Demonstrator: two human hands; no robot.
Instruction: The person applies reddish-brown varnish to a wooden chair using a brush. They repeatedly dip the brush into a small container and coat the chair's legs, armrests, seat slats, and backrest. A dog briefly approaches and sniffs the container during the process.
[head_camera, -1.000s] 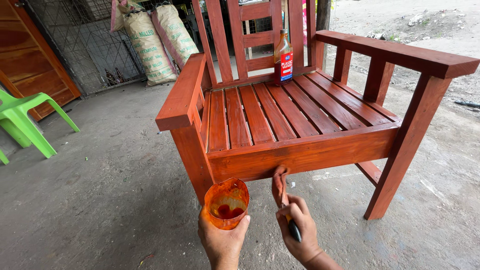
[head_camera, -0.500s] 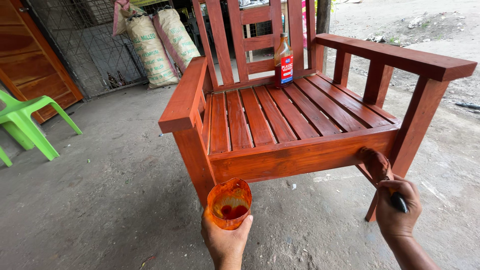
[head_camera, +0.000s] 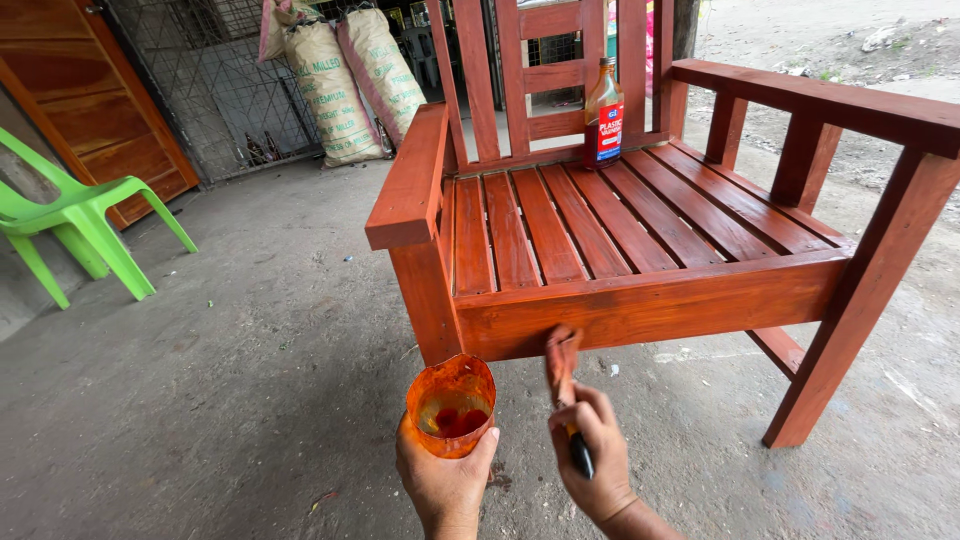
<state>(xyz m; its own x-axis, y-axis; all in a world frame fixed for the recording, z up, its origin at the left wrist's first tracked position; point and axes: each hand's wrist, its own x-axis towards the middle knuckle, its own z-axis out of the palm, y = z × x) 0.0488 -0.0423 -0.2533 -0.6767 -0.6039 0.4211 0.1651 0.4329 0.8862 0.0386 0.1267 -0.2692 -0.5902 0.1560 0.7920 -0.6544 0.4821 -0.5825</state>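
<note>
Setting: a rough concrete floor (head_camera: 230, 400) is spreading under a covered work spot, with a wire mesh gate (head_camera: 225, 85) standing at the back.
Background: two stuffed sacks (head_camera: 350, 85) are leaning against the gate, and a wooden panel (head_camera: 90, 100) is filling the upper left corner.
Green chair: a plastic chair (head_camera: 85, 215) is sitting at the left, well apart from the work.
Wooden chair: a big slatted armchair (head_camera: 620, 230), stained red-brown and glossy, is taking up the middle and right of the view.
Bottle: a brown glass bottle (head_camera: 604, 122) with a red label is standing upright on the seat slats, just beside the backrest.
Left hand: the left hand (head_camera: 445, 480) is wrapping round a cut-off orange-stained plastic cup (head_camera: 452, 405) from below, fingers closed firmly on it, holding it upright below the seat's front corner.
Cup contents: a little dark red liquid is pooling in the bottom.
Right hand: the right hand (head_camera: 592, 455) is gripping the dark handle of a paintbrush (head_camera: 562, 370), fingers curled tight about it.
Brush: its stained bristles are pointing up and touching the lower edge of the chair's front rail (head_camera: 660, 305), near the left end.
Cup and brush: they are sitting near each other, not touching.
</note>
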